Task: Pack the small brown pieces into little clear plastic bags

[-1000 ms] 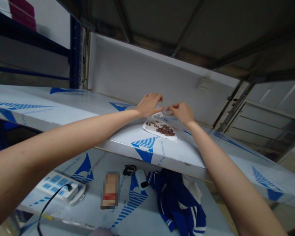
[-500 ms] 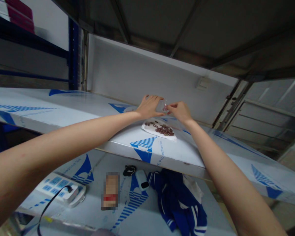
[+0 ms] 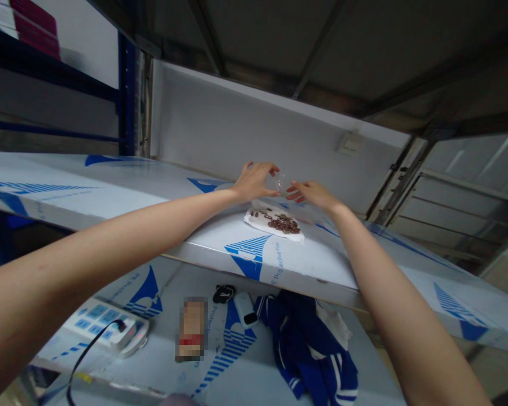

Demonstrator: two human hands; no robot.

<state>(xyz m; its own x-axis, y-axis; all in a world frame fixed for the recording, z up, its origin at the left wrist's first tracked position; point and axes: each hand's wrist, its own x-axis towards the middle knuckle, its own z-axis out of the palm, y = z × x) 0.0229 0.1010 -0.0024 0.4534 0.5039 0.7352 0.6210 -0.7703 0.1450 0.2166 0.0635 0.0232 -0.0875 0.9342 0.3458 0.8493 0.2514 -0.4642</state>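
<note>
My left hand (image 3: 257, 180) reaches over the upper shelf, thumb and fingers curved around the side of a small clear container (image 3: 280, 182). Its exact shape is hard to make out. Just right of the container is my right hand (image 3: 309, 193), fingers loosely stretched out and apart, with nothing visible in them. Below both hands a white paper sheet (image 3: 296, 237) lies on the shelf, bearing several small dark brown, glossy, capsule-like pieces (image 3: 283, 224).
The film-covered upper shelf (image 3: 211, 248) has a wall behind it and a dark shelf (image 3: 271, 51) overhead. On the lower level lie a power strip (image 3: 105, 326) with a black cable, a blurred-out item (image 3: 191, 330), a black coil (image 3: 224, 293), a pale blue device (image 3: 244, 309) and a blue garment (image 3: 305, 349).
My right hand has drawn slightly away from the clear container, and its fingers have opened from a pinch. The left hand has shifted slightly left with the container.
</note>
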